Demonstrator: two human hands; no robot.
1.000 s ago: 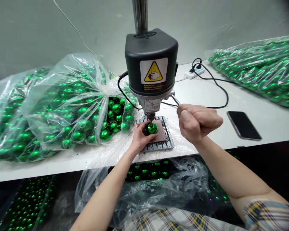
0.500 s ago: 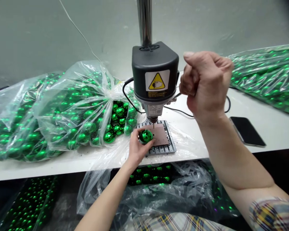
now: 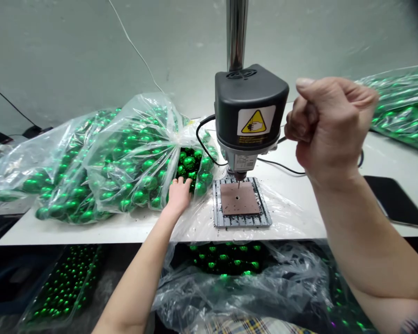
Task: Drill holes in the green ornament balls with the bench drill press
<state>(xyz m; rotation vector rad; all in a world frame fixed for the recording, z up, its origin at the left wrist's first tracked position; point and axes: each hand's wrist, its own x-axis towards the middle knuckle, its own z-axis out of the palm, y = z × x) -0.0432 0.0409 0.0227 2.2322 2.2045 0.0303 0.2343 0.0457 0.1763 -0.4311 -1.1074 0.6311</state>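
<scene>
My left hand [image 3: 180, 194] is at the mouth of a clear plastic bag [image 3: 125, 139] full of shiny green ball ornaments [image 3: 189, 162]. Its fingers are stretched over the balls, and I see none held in them. Beside the black drill press head [image 3: 251, 106], my right hand [image 3: 334, 120] is closed in a fist around the press lever, which it mostly hides. Below the thin drill bit [image 3: 238, 184] lies a pinkish-brown square plate [image 3: 249, 206] with a small hole. It rests on a slotted metal base [image 3: 264, 218] strewn with dark shavings.
A dark phone [image 3: 397, 199] lies at the right of the white table [image 3: 125, 232]. Another bag of green balls [image 3: 404, 106] is at the back right. Under the table edge, green balls [image 3: 226, 257] sit within loose clear plastic [image 3: 292, 278]. A chrome column [image 3: 237, 32] rises behind the press.
My left hand has left the plate and gone left to the bag's opening. The green ball it held there is gone from the plate. The view has shifted left; my right fist stays beside the press.
</scene>
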